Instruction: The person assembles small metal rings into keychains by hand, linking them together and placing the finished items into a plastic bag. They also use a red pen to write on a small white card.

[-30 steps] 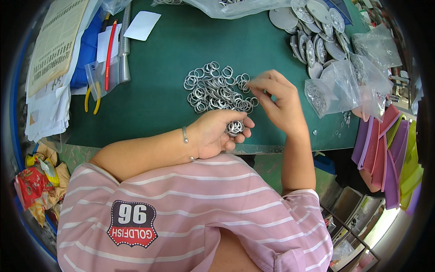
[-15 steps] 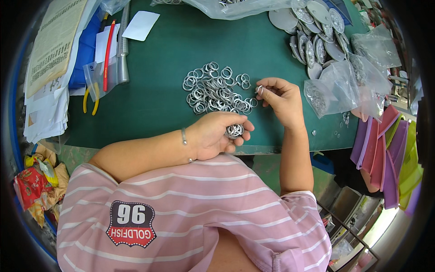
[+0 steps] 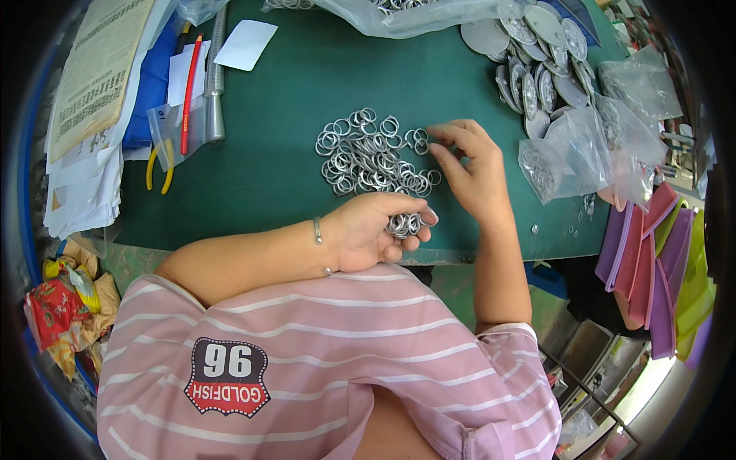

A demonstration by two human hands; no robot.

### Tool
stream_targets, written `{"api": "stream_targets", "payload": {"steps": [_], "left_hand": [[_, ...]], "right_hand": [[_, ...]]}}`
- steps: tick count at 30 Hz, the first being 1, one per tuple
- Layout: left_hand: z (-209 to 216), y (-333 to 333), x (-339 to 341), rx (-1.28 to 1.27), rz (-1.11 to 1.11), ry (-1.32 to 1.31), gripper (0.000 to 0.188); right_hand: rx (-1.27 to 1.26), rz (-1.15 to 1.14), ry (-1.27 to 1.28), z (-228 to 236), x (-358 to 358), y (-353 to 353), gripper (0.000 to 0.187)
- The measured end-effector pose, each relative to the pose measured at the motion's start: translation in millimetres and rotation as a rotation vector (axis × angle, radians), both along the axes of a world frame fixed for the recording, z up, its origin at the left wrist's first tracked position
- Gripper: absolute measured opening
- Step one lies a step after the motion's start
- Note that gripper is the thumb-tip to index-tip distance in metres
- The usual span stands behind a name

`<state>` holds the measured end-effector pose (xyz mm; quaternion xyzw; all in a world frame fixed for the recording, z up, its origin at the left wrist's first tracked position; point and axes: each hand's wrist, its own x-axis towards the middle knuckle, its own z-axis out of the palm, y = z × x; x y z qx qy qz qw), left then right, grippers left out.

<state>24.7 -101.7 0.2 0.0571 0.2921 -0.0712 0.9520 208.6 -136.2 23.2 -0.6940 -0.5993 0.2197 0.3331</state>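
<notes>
A loose heap of silver metal rings (image 3: 366,162) lies on the green tabletop in front of me. My left hand (image 3: 368,234), palm up at the near side of the heap, is curled around a cluster of rings (image 3: 403,225); one ring shows by its fingertips. To the right of the heap is my right hand (image 3: 471,169), with thumb and forefinger apart and nothing visible between them. Its forefinger tip is beside a few rings (image 3: 416,140) at the heap's right edge; whether it touches them I cannot tell.
Round metal discs (image 3: 537,77) are stacked at the far right, with clear plastic bags (image 3: 567,157) of small parts nearer me. At left are papers (image 3: 84,169), yellow-handled pliers (image 3: 159,169), a red pencil (image 3: 189,96) and a tapered metal rod (image 3: 215,92).
The ring pinched in my right hand is no longer there. That hand has opened and moved slightly left and up, toward the heap's right edge. A ring now shows at my left fingertips.
</notes>
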Motion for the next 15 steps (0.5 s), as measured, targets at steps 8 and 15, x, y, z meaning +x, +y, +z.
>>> {"api": "stream_targets", "payload": {"steps": [8,15], "left_hand": [[49.3,49.3,0.6,0.280,0.175,-0.259,0.023],[134.5,163.4,33.6,1.350,0.675,-0.047,0.023]], "right_hand": [[-0.056,-0.001,0.049,-10.3,2.2,3.0,0.016],[0.433,-0.057,0.390,58.5,-13.4,46.2,0.004]]}}
